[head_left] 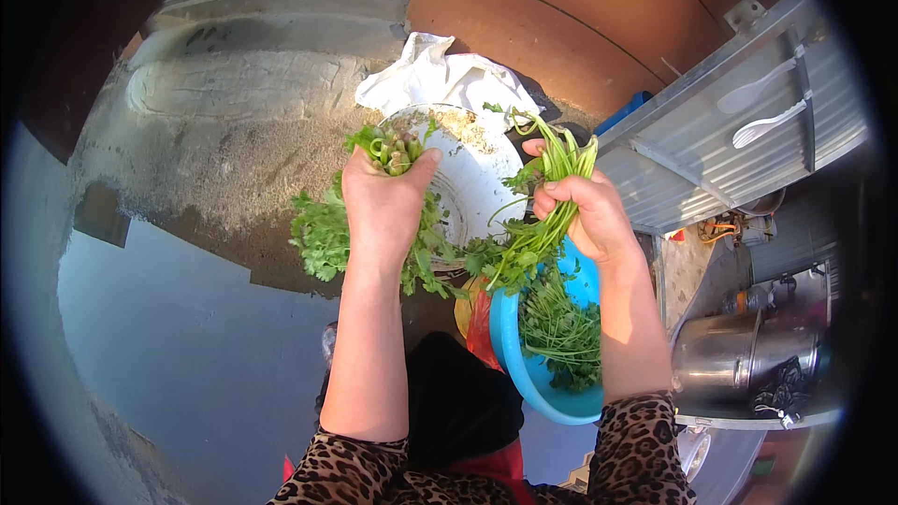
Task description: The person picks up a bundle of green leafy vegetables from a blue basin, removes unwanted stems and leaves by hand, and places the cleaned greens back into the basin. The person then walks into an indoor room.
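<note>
My left hand (386, 203) grips a thick bunch of leafy herbs, probably cilantro (321, 235), its cut stem ends poking up past the thumb. In my right hand (586, 207) is a smaller bundle of green herb stems (558, 154), its leaves hanging down toward the left. Below and between both hands stands a round white container (484, 186) with bits of debris on its far inner side. Under my right forearm a blue plastic basin (513, 358) holds a heap of the same herbs (561, 326), partly hidden by the arm.
A white woven sack (449, 77) lies behind the white container. A metal frame with corrugated panels (708, 133) rises at right, a white plastic fork (768, 125) tucked on it. Nearer, a stainless steel pot (729, 351) sits on a shelf. A red plastic bag (483, 330) touches the basin.
</note>
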The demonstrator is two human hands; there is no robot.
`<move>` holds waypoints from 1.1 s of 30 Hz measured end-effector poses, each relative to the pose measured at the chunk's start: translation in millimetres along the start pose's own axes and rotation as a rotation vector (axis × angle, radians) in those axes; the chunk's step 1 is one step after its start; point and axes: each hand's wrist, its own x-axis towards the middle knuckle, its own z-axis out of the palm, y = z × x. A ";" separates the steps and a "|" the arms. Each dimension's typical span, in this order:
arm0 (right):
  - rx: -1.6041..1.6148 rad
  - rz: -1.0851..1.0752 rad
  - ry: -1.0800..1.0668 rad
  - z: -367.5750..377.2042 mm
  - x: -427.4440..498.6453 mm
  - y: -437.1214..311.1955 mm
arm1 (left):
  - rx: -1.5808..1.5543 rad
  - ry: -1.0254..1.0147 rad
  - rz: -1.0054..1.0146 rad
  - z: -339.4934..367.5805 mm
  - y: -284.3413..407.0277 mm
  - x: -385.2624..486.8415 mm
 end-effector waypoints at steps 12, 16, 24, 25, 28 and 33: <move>-1.100 -0.571 0.176 47.1 7.8 29.8 | -0.525 -0.466 -0.226 30.7 3.1 -27.3; -0.940 -0.583 0.054 53.9 -0.9 24.1 | -0.575 -0.263 -0.228 29.3 1.6 -24.6; -0.314 -0.371 0.100 62.9 -11.4 30.1 | -0.749 -0.280 -0.310 24.4 -2.0 -22.6; -0.521 -0.480 0.146 64.2 -10.4 34.8 | -0.790 -0.287 -0.320 25.0 -2.5 -22.7; -0.991 -0.702 0.273 66.8 -7.8 45.7 | -0.784 -0.347 -0.271 27.2 -2.0 -23.8; -0.886 -0.674 0.237 79.0 -15.8 50.6 | -0.725 -0.379 -0.273 22.6 -0.7 -21.6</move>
